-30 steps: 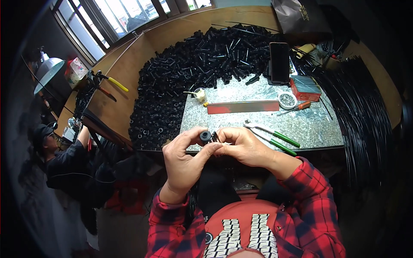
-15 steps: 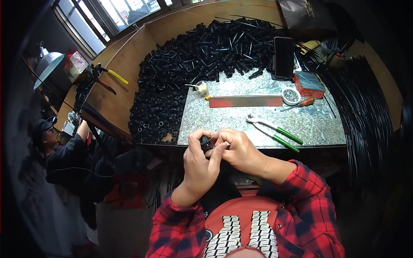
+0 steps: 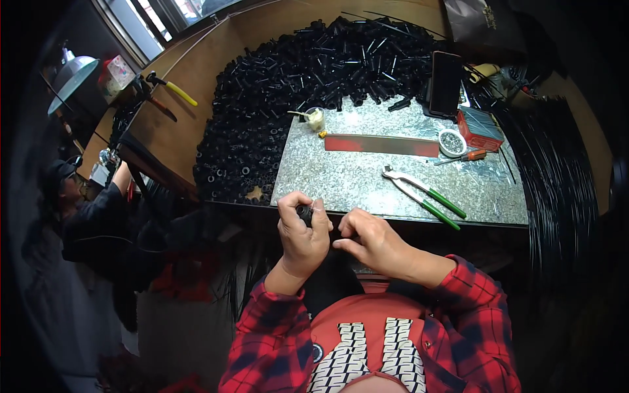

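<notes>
My left hand (image 3: 303,236) is closed round a small black cylindrical part (image 3: 304,213), just off the near edge of the worktop. Its end shows between thumb and forefinger; the rest is hidden in the palm. A fine pale glint, perhaps a thin wire, shows by the thumb tip. Beside it, my right hand (image 3: 379,243) is curled, apart from the left, with thumb and forefinger toward the part. What it holds, if anything, I cannot make out. Green-handled pliers (image 3: 424,196) lie on the speckled worktop (image 3: 347,187) beyond my right hand.
A large heap of black parts (image 3: 314,65) fills the back and left. On the worktop stand a red-edged metal bar (image 3: 380,144), a cup of paste (image 3: 316,119), a white bowl (image 3: 452,142), a screwdriver (image 3: 468,156) and a phone (image 3: 445,84). Black rods (image 3: 557,177) lie right; a co-worker (image 3: 92,209) sits left.
My hands were together at the black part; now the right has drawn away to the right and down. The left still holds the part. The view has shifted slightly.
</notes>
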The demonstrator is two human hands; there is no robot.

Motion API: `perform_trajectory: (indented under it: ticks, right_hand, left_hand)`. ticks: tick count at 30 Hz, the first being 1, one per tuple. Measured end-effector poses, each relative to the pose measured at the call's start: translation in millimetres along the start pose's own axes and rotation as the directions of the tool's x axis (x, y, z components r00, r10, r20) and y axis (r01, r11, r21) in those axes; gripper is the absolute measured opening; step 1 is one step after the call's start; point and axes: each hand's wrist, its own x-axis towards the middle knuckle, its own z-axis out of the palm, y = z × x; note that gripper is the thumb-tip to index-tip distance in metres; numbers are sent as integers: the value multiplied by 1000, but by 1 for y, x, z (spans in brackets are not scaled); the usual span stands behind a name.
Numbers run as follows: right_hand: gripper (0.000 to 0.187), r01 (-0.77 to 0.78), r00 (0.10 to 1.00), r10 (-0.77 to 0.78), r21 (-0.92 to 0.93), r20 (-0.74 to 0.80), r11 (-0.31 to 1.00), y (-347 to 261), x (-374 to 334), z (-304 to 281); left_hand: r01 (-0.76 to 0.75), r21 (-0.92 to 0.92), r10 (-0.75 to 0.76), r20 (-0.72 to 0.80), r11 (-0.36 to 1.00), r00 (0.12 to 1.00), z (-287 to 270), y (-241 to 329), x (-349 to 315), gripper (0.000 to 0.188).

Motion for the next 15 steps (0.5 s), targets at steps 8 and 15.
perform_trajectory:
  ticks: [8, 15]
  right_hand:
    - [20, -108, 994, 104, -203, -32, 973, 7, -23, -29]
    - [27, -168, 980, 9, -793, -201, 585, 42, -39, -85]
  left_hand:
    - [18, -181, -10, 48, 983, 999, 3, -6, -7, 17]
    - [194, -403, -196, 35, 895, 980, -13, -19, -16, 11]
